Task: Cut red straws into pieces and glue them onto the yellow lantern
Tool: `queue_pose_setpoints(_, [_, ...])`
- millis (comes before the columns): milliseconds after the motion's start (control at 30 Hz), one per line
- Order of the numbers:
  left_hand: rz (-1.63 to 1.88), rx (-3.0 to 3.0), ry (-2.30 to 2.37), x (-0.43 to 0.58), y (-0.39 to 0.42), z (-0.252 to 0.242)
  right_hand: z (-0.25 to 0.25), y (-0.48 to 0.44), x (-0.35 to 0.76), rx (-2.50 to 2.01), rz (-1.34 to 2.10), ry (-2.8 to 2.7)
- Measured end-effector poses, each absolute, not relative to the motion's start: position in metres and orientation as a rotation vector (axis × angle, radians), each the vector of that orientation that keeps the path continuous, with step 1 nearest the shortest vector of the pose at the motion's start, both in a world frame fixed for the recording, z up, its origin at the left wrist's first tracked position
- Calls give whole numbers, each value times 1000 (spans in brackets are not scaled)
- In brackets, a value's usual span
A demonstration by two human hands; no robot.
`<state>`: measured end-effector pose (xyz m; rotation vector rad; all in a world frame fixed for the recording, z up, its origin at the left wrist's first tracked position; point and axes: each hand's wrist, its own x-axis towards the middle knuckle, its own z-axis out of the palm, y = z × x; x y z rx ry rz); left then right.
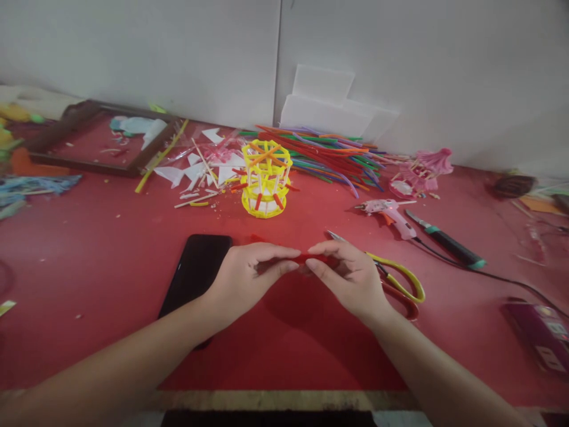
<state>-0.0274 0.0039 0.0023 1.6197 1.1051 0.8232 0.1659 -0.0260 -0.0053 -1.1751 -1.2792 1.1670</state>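
Observation:
Both hands meet over the red table (pixel 302 350). My left hand (pixel 249 273) and my right hand (pixel 349 276) each pinch a red pipe cleaner (pixel 304 257) between thumb and fingers; much of it is hidden by the fingers. Just beyond the hands stands a small round tower (pixel 267 178) of yellow pipe cleaners and pale sticks, with red pieces around its middle. Partly behind my right hand lie scissors (pixel 406 276) with yellow and red-brown handles. A black phone (pixel 195 261) lies under my left wrist.
Several coloured pipe cleaners (pixel 320 154) are piled by the wall. A pink glue gun (pixel 391 216), a craft knife (pixel 448 240) and a purple power strip (pixel 537 335) are at right. Paper scraps (pixel 195 172) and a brown frame (pixel 84 166) lie at left, a pink model (pixel 420 172) at back right.

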Motion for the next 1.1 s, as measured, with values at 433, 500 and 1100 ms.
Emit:
queue_pose_setpoints(433, [776,1312,902,-27,12,2,-1,-21,174,-1098,1417,-1099])
queue_pose_setpoints(500, [834,1247,945,-26,12,3,0,-22,174,-1109,1370,-1130])
queue_pose_setpoints(1100, [851,1025,772,-26,9,1,-6,-38,133,-1054,1299,-930])
